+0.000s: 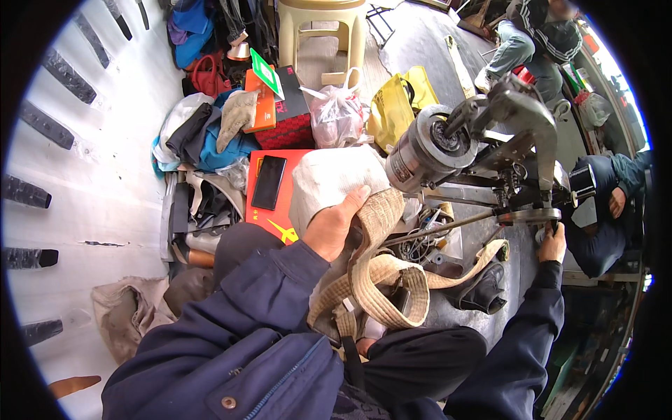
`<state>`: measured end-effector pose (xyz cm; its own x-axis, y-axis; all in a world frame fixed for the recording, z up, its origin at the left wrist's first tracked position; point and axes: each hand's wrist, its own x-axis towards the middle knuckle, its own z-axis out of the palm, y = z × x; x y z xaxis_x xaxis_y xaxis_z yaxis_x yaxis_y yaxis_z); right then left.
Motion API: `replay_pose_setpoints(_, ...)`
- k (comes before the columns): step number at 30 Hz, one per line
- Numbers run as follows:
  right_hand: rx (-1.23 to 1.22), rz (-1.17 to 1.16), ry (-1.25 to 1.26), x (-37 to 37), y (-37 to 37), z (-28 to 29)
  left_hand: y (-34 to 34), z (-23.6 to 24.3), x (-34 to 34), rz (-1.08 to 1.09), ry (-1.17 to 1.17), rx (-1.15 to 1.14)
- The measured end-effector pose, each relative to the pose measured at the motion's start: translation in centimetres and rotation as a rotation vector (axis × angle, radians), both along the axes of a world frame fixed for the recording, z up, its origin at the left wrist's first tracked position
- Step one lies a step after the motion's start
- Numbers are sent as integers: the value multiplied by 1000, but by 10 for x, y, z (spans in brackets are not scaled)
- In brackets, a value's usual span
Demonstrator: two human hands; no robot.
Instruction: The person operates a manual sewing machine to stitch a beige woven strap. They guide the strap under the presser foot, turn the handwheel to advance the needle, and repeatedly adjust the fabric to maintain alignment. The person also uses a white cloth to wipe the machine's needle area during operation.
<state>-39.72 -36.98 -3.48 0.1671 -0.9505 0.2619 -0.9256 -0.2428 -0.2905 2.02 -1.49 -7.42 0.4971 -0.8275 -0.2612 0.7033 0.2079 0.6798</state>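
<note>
Grey floor (413, 45), stool (322, 8), yellow bag (387, 117); left fingers (355, 201) closed on strap (362, 269), right fingers (557, 239) at machine (544, 140), grip unclear.

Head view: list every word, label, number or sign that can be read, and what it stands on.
Wording is not copied here, only placed.
Red panel: yellow printing, lower edge.
Dark box: red marks, small.
Green card: white marks, too small to read.
Cylinder: pale marks, too small to read.

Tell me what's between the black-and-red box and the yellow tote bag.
In the head view, a translucent plastic carrier bag sits between the black-and-red box and the yellow tote bag.
</note>
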Motion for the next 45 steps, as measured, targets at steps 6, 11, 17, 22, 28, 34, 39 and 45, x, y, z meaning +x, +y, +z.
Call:
replay_pose_setpoints(6,-33,-5,107,-48,-53,-93,-1,-8,0,-12,33,-25)
replay_pose_setpoints(11,640,-160,-411,21,22,-126,-3,-15,3,-24,49,15)
replay_pose_setpoints(17,203,250,-310,86,93,-22,1,-10,0,-34,10,37)
replay_pose_setpoints(22,61,95,-171,32,37,31,-1,-4,-2,-1,-54,27)
replay_pose_setpoints(28,-58,-22,33,-4,-6,-13,0,-6,-2,25,-117,16)
replay_pose_setpoints(34,25,-35,1,6,4,6,-3,-10,1,-15,-43,-15)
replay_pose_setpoints(39,153,-5,-197,-5,-2,-2,-2,-4,1,3,-41,4)
replay_pose_setpoints(45,143,-148,53,-22,-32,-90,-2,6,-2,19,-103,-61)
